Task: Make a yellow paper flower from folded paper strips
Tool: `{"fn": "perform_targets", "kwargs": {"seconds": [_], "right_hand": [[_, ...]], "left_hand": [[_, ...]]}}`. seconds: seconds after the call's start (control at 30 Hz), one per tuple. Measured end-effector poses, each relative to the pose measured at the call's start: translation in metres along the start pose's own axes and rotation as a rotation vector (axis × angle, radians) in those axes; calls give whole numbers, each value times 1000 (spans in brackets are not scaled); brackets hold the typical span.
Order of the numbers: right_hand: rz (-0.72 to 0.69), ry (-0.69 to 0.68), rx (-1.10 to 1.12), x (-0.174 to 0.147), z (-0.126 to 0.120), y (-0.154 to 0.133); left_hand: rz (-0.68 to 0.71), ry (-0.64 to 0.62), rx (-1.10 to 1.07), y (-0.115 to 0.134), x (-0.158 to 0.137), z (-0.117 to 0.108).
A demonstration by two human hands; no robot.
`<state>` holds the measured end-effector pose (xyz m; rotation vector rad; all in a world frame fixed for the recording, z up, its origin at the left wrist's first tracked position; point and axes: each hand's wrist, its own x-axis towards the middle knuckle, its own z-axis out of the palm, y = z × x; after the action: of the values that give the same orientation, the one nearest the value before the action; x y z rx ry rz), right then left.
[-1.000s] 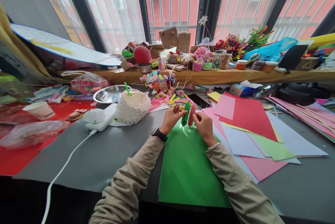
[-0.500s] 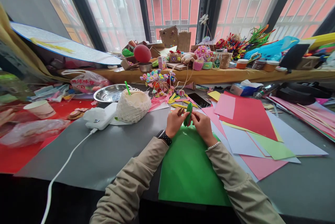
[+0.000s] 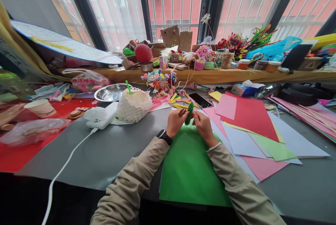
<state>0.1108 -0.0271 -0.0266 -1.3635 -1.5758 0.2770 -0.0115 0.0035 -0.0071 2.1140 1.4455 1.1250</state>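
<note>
My left hand (image 3: 176, 122) is closed, its fingers pinching a small leaf-shaped piece of green paper (image 3: 189, 113). A small brownish, striped item (image 3: 182, 112) shows at its fingers; its kind I cannot make out. From the other side, my right hand (image 3: 203, 127) is closed with thumb and fingertips at the edge of the same green piece. Both hands are over the upper part of a large green paper sheet (image 3: 193, 172) lying on the grey table. Just beyond them are yellow and pink paper strips (image 3: 180, 106) and a dark phone (image 3: 200, 100).
Overlapping coloured sheets (image 3: 249, 116) lie to the right. On the left stand a coconut (image 3: 133, 106) with a green straw, a white charger (image 3: 102, 118) with its cable, a metal bowl (image 3: 101, 94) and a paper cup (image 3: 40, 108). Another person's hand (image 3: 10, 114) shows at the left edge.
The green paper piece has turned slightly between my fingers and stands more upright. My hands stay in nearly the same place. At the left edge, the other person's hand shows more.
</note>
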Motion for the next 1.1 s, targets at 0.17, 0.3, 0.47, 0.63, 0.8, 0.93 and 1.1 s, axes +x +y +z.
{"fn": "perform_targets", "kwargs": {"seconds": [0.17,0.3,0.47,0.63,0.8,0.93,1.1], "right_hand": [[-50,55,-56,0,1,4],[-105,98,-126,0,0,5],[-145,71,-209,-1,0,5],[-142,69,-340,-1,1,7],[-126,72,-356,-2,1,6],[-105,73,-277,-2,-1,3],[-44,131,-144,-1,-3,1]], "left_hand": [[36,12,38,-2,-2,3],[82,-18,25,-4,-3,3],[107,-41,71,-5,-5,2],[97,-101,214,-1,-9,1],[89,-135,329,8,-14,2],[81,-159,391,13,-16,3],[145,-177,417,12,-16,4]]}}
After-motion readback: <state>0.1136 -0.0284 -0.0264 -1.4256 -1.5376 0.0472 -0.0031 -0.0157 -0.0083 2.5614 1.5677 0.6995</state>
